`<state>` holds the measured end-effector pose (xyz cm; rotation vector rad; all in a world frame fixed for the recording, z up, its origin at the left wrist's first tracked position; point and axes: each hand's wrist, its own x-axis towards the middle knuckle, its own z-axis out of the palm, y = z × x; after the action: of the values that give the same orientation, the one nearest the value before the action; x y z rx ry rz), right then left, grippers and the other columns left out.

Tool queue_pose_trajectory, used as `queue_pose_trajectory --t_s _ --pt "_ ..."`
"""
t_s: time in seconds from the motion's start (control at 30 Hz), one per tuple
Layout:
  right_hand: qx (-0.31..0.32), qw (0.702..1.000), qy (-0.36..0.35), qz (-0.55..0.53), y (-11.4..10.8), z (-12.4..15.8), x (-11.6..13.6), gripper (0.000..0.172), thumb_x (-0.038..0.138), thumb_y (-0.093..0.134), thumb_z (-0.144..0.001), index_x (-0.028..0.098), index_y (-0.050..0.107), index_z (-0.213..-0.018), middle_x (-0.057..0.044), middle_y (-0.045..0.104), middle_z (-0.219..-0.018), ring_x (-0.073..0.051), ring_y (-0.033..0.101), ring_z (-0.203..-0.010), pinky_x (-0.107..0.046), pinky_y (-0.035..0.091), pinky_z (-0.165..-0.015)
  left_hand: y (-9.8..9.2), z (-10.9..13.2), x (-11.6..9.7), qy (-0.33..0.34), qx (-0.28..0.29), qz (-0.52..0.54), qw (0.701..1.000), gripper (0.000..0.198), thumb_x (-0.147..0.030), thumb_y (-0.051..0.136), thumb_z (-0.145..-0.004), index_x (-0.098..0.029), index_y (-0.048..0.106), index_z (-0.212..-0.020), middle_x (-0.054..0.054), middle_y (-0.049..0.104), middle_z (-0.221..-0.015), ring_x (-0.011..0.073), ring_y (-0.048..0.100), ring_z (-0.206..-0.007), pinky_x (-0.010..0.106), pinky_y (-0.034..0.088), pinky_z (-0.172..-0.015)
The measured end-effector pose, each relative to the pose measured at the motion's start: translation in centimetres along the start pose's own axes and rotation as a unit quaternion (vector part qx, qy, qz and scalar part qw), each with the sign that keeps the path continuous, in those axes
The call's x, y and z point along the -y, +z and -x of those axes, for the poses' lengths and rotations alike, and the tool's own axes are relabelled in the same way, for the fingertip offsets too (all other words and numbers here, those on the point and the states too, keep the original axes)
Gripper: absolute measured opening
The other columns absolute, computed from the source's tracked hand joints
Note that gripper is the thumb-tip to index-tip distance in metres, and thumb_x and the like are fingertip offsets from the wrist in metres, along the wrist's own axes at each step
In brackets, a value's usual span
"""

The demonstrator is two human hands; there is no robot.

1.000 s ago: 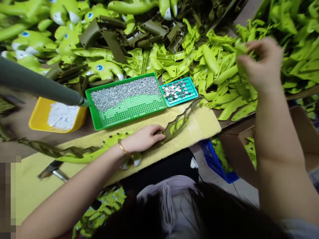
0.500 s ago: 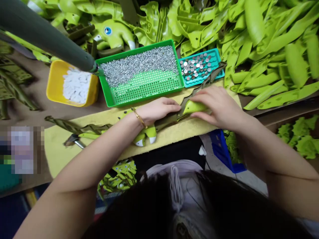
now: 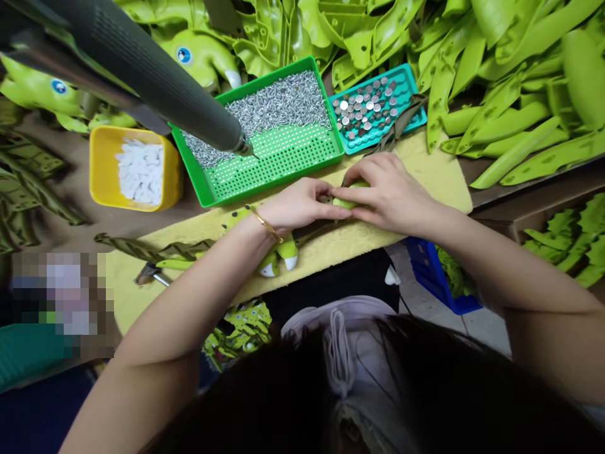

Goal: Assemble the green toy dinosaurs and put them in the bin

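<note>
My left hand (image 3: pixel 297 205) and my right hand (image 3: pixel 385 192) meet on a yellow cloth mat (image 3: pixel 425 176) and press together on a lime green plastic piece (image 3: pixel 347 202) laid on a dark olive toy part (image 3: pixel 394 129). The fingers of both hands are closed around it, so most of the piece is hidden. A gold bracelet sits on the left wrist. Below the left wrist a lime green toy foot with white claws (image 3: pixel 281 255) pokes out.
A hanging dark screwdriver (image 3: pixel 155 82) points into a green tray of screws (image 3: pixel 265 132). A teal tray of metal discs (image 3: pixel 373 107), a yellow tub of white bits (image 3: pixel 135 167), heaps of green toy shells (image 3: pixel 510 82), olive parts (image 3: pixel 28 183) and a blue crate (image 3: pixel 437 277) surround the mat.
My right hand came from the green pile at right with a lime piece and set it on the olive part; both hands now close on it. The view has shifted downward.
</note>
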<state>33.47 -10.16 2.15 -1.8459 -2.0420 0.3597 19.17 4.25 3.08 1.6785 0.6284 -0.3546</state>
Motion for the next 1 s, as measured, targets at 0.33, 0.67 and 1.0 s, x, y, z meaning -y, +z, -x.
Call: queue_pose_trajectory --t_s 0.33,0.67,1.0 --pt "-0.139 0.732 0.367 -0.557 1.8 2.5 2.7 0.05 0.068 0.058 -0.077 0.021 0.056 -0.095 0.001 0.052 -0.069 -0.014 0.052 -0.064 -0.031 0.045 -0.062 0.2 0.6 -1.0 0.025 -0.021 -0.024 0.999 0.04 -0.043 0.073 -0.072 -0.013 0.067 -0.099 0.005 0.068 -0.094 0.0178 0.06 -0.082 0.028 0.047 -0.072" --pt "-0.222 0.693 0.386 -0.567 3.9 1.5 4.4 0.041 0.055 0.068 -0.076 0.02 0.047 -0.071 0.008 0.037 -0.055 -0.006 0.036 -0.052 -0.023 0.027 -0.049 0.8 0.5 -2.1 0.006 -0.042 0.062 0.997 0.04 -0.038 0.084 -0.064 -0.015 0.072 -0.093 0.006 0.073 -0.091 0.0198 0.066 -0.082 0.032 0.053 -0.076" --pt "-0.205 0.708 0.341 -0.583 0.2 1.3 -1.0 0.049 0.062 0.059 -0.081 0.018 0.046 -0.063 0.008 0.038 -0.054 -0.004 0.034 -0.05 -0.023 0.024 -0.048 -1.5 -0.2 -2.2 -0.058 0.054 -0.037 0.996 0.039 -0.041 0.083 -0.064 -0.016 0.057 -0.078 -0.003 0.053 -0.069 0.0097 0.048 -0.06 0.022 0.039 -0.052"
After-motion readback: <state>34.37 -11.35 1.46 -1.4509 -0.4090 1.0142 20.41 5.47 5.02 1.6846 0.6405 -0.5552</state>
